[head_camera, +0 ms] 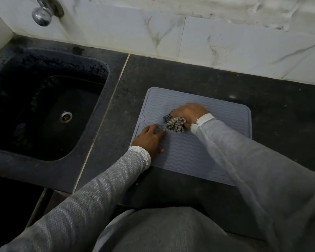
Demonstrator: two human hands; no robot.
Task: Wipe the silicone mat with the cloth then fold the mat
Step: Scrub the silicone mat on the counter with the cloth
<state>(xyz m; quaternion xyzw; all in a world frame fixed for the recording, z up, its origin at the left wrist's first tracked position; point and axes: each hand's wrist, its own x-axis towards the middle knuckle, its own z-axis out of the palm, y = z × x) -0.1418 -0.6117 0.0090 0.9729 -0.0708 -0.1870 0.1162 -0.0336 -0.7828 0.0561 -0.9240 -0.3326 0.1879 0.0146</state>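
Note:
A grey-blue silicone mat with wavy ridges lies flat on the dark stone counter, right of the sink. My right hand presses a bunched checked cloth onto the middle of the mat. My left hand rests flat on the mat's left part, fingers spread, close to the cloth. Both grey sleeves cover part of the mat's near edge and right side.
A dark sink with a metal drain lies to the left. A chrome tap juts from the marble-tiled wall behind. The counter runs to the right and along the near edge.

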